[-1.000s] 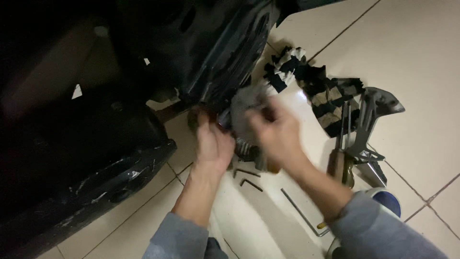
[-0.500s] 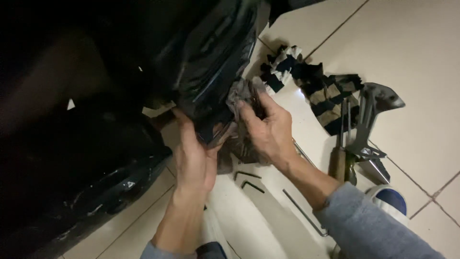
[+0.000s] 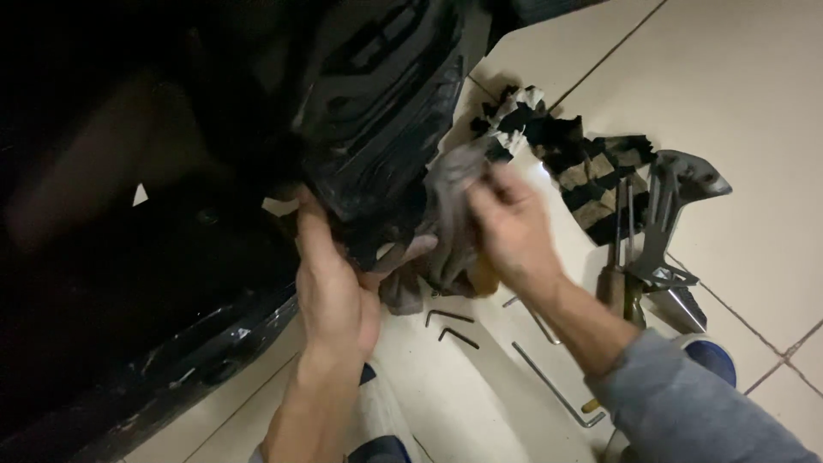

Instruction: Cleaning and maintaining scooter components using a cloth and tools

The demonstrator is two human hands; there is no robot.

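Overhead, the left half of the frame is dark — a glossy black body panel point(image 3: 206, 360) fills it, its lower edge catching light above a floor of pale cream tiles point(image 3: 737, 94) with thin brown grout lines. Near the lower middle the left hand point(image 3: 330, 287) presses up against the black plastic part point(image 3: 386, 163), fingers curled around its lower edge. Just right of it, a crumpled grey rag point(image 3: 446, 223) hangs between both hands; the right hand point(image 3: 514, 231), blurred, is closed on the rag's right side. Below them, small hex keys point(image 3: 450, 324) lie on a white sheet point(image 3: 480, 403) spread on the floor. Further right sit a black-and-beige chequered cloth point(image 3: 583, 159), two screwdrivers point(image 3: 619, 274) and a grey metal bracket point(image 3: 673, 214) — all close together on the tiles.
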